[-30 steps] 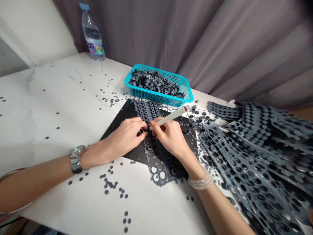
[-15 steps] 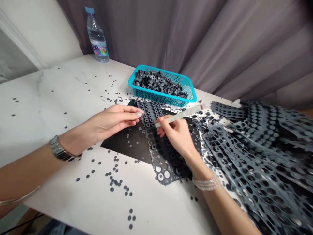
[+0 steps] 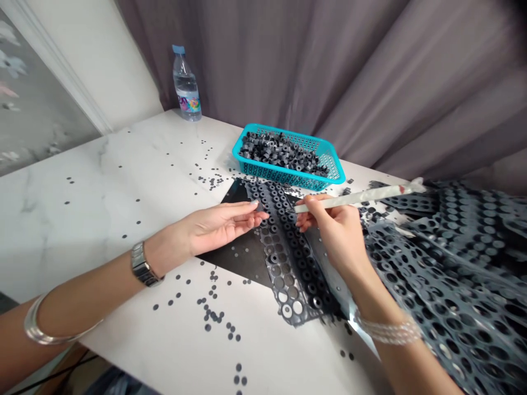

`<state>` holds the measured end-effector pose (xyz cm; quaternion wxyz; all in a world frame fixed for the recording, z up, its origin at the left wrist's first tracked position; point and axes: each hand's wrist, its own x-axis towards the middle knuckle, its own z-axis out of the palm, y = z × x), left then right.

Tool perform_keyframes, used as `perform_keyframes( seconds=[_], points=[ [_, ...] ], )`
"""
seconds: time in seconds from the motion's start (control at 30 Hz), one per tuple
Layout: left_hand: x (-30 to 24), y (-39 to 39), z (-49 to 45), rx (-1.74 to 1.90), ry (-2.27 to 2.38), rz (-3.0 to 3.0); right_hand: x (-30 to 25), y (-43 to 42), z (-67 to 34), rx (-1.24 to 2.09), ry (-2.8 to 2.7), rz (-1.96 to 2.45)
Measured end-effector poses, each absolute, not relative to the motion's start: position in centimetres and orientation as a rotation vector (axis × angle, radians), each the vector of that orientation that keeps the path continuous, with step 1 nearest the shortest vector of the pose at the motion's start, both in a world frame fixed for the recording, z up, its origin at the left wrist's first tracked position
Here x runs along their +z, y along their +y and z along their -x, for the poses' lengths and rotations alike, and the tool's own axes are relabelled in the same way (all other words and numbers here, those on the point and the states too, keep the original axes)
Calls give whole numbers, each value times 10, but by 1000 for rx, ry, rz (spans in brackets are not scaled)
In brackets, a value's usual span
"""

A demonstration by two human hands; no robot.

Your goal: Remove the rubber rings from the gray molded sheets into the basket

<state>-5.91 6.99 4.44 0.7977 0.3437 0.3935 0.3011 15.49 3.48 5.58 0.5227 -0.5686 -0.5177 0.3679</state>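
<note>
A grey rubber strip (image 3: pixel 288 247) full of punched rings lies across a black mat (image 3: pixel 234 249) on the white marble table (image 3: pixel 123 181). My left hand (image 3: pixel 218 225) reaches in from the left, thumb and fingertips pinched together at the strip's left edge, on a small grey piece I cannot make out well. My right hand (image 3: pixel 337 230) is closed on a long white stick tool (image 3: pixel 354 197). Its tip rests on the strip near my left fingertips.
A turquoise basket (image 3: pixel 329 159) of grey rubber rings stands behind the mat. A heap of punched-out grey strips (image 3: pixel 453 263) covers the right side. Small dark discs (image 3: pixel 214 315) are scattered over the table. A water bottle (image 3: pixel 187 85) stands at the far edge by the curtain.
My left hand lifted off the strip, opened out and drew its fingertips to the strip's left edge. The right hand kept the stick and laid it flatter. The view swung left.
</note>
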Motion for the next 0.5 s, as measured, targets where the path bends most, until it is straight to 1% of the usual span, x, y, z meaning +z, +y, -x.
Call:
perform_keyframes(
  seconds=[0.13,0.2,0.27,0.37,0.5],
  points=[
    [48,68,58,636,835,-723,59,22,-143,1121,-1189,1451],
    [50,68,58,654,810,-673,59,9,-137,1164,-1245,1553],
    [51,70,59,682,805,-626,57,-5,-134,1050,-1361,1664],
    [52,75,59,681,844,-682,52,-21,-135,762,-1534,1773],
    [56,76,44,699,960,-1180,51,-24,-143,534,-1681,1852]
  ],
)
